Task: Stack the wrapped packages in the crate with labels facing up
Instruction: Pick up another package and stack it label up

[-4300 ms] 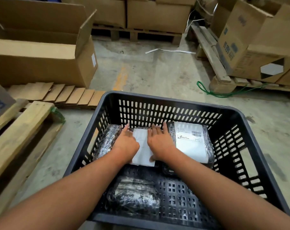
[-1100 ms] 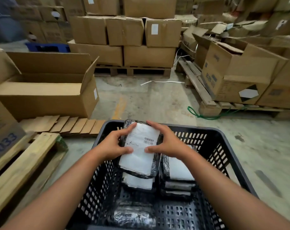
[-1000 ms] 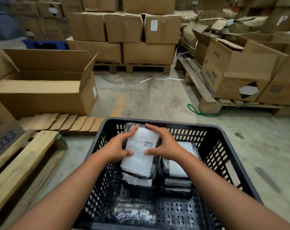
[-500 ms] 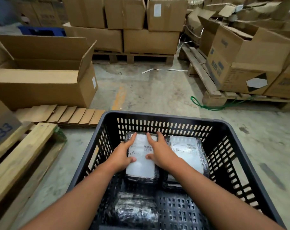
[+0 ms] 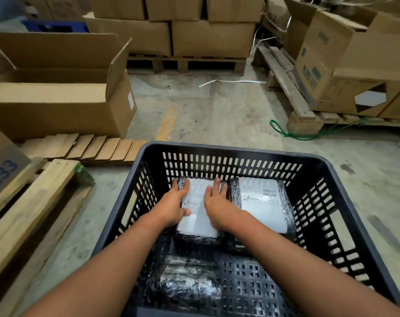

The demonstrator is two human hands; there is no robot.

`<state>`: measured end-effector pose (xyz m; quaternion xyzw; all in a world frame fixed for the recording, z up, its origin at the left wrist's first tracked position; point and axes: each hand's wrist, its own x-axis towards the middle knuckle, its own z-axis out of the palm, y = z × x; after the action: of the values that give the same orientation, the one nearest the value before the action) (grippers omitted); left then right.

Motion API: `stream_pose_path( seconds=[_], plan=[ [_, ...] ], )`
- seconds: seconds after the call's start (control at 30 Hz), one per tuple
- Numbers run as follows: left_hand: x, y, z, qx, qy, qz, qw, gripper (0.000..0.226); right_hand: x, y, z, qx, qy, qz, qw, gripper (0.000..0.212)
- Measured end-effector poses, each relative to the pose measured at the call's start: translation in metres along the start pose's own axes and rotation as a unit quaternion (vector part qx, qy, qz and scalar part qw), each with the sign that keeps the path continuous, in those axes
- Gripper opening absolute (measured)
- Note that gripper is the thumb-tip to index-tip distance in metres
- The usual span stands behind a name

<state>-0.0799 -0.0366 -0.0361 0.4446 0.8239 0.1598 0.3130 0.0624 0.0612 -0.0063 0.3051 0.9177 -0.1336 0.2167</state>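
A black slotted plastic crate stands on the concrete floor in front of me. At its far left a black-wrapped package lies flat on a stack, white label up. My left hand grips its left edge, thumb on the label. My right hand covers its right edge. Beside it, at the far right, a second stack is topped by a package whose label also faces up. Near the front lies another wrapped package showing only black film.
An open cardboard box and fanned cardboard pieces lie to the left, with a wooden pallet nearer. Stacked boxes on pallets stand right and behind. A green cord trails on the floor.
Both hands lowered the labelled package from above the crate's rim onto the far-left stack, and it now lies flat there. The head has tilted down toward the crate.
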Motion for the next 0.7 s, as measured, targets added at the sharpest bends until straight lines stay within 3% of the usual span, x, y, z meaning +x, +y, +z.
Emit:
stream_pose_path(
  seconds=[0.13,0.37,0.47,0.57,0.7],
  plan=[
    [0.003,-0.009,-0.005,0.024,-0.108,0.011,0.994,0.106,0.002,0.007,-0.010,0.001,-0.060,-0.019,0.998,0.082],
    [0.008,-0.007,-0.004,0.015,-0.112,-0.007,0.994,0.104,0.007,0.008,-0.013,0.009,-0.072,-0.030,0.997,0.070],
    [0.006,-0.003,-0.006,0.010,-0.110,-0.017,0.994,0.104,0.006,0.014,-0.012,0.102,-0.006,-0.024,0.994,0.070],
    [-0.002,0.002,-0.007,-0.004,-0.068,-0.020,0.997,0.106,-0.002,0.020,-0.007,0.195,0.077,-0.026,0.977,0.082],
    [-0.016,0.011,-0.020,0.026,-0.049,0.012,0.998,0.106,-0.021,0.028,-0.004,0.242,0.112,-0.078,0.961,0.084]
  ],
)
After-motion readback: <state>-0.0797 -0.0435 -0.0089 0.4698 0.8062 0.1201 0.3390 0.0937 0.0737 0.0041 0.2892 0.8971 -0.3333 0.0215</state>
